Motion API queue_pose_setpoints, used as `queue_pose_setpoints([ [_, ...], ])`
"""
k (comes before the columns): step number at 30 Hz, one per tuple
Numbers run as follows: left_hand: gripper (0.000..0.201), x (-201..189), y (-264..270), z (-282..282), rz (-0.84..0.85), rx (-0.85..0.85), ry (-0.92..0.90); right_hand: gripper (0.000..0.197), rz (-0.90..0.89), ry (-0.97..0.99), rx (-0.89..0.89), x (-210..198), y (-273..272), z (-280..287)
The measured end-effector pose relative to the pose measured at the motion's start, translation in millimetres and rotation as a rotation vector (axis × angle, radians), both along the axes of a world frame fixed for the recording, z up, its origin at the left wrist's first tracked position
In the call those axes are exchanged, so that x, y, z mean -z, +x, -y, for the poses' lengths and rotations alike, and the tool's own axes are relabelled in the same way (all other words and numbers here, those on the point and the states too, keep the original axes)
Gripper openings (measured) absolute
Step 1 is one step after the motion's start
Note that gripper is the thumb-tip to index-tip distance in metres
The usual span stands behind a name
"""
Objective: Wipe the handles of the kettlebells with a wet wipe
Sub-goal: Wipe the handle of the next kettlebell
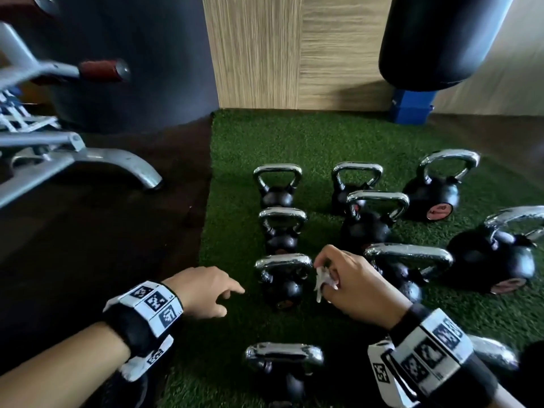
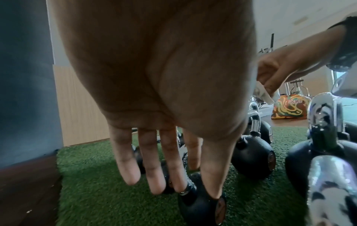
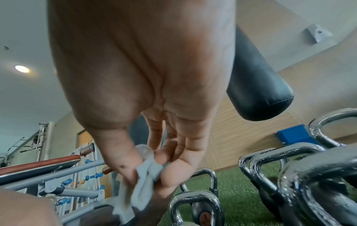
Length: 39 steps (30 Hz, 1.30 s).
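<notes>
Several black kettlebells with chrome handles stand on green turf [image 1: 309,142]. One small kettlebell [image 1: 283,281] sits between my hands, its handle [image 1: 284,262] level. My right hand [image 1: 350,282] hovers just right of that handle and pinches a crumpled white wet wipe [image 1: 323,281] between thumb and fingers; the wipe [image 3: 144,175] hangs down from the fingertips. My left hand [image 1: 206,290] hovers left of the same kettlebell, fingers [image 2: 154,162] straight and spread, holding nothing. Another kettlebell [image 1: 284,366] stands nearer to me.
A grey metal exercise machine [image 1: 73,160] with a red-brown grip stands on the dark floor at left. A black punching bag [image 1: 435,39] hangs at upper right above a blue box [image 1: 412,107]. Larger kettlebells [image 1: 491,254] crowd the right side.
</notes>
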<state>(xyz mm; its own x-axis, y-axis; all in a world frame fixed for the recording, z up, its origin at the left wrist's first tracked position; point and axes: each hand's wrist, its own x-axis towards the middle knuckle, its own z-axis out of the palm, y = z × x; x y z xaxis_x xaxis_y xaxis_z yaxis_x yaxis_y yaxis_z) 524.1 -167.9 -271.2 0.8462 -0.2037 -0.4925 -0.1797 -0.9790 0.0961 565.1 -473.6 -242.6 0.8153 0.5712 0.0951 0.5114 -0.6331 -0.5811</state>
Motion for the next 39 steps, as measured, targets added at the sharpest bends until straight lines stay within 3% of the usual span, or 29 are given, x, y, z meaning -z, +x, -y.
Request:
queue_pose_setpoints([
  [8,0.074,28,15,-22,0.016,-0.282,-0.152,0.028,-0.100,-0.079,-0.042,3,70,-34],
  [13,0.078,78,28,-25,-0.016,-0.460,-0.328,0.025,-0.157,-0.090,-0.023,15,99,-56],
  [18,0.096,136,54,-12,-0.004,-0.539,-0.589,0.005,-0.118,-0.128,-0.030,36,114,-74],
  [22,0.081,176,70,17,0.057,-0.598,-0.739,0.005,-0.087,-0.100,-0.011,48,111,-83],
  [26,0.061,204,80,37,0.084,-0.760,-0.887,0.009,-0.054,-0.088,0.037,58,103,-90],
  [33,0.019,211,96,32,0.082,-0.611,-0.929,0.018,-0.025,-0.068,0.121,65,89,-91],
  [35,0.028,211,98,27,0.059,-0.576,-0.931,0.027,0.003,-0.082,0.124,68,85,-92],
  [39,0.065,214,102,23,0.041,-0.543,-0.957,0.024,-0.012,-0.055,0.173,73,79,-98],
])
